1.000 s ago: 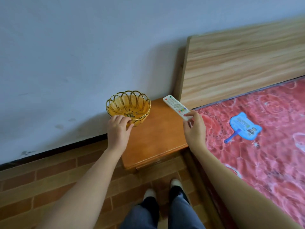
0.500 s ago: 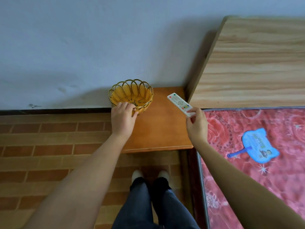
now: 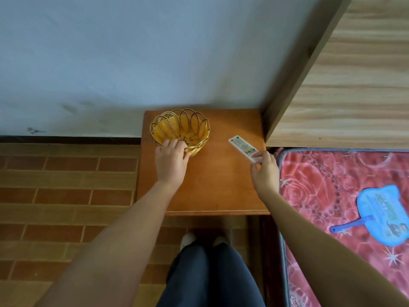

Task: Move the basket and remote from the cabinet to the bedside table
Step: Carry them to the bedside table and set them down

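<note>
On bedside table [image 3: 212, 191]: basket [image 3: 200, 135], remote [image 3: 242, 147], prob. down; fan [image 3: 385, 216] on bed [image 3: 314, 187].

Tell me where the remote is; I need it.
In the head view, the remote is at the right side of the table, beside the bed, pinched by the right hand.

The left hand [image 3: 171, 161] is gripping the near rim of the basket [image 3: 192, 131] on the bench [image 3: 217, 185]. The right hand [image 3: 264, 171] is pinching the near end of the remote [image 3: 242, 147], just beside the bed [image 3: 332, 178].
</note>
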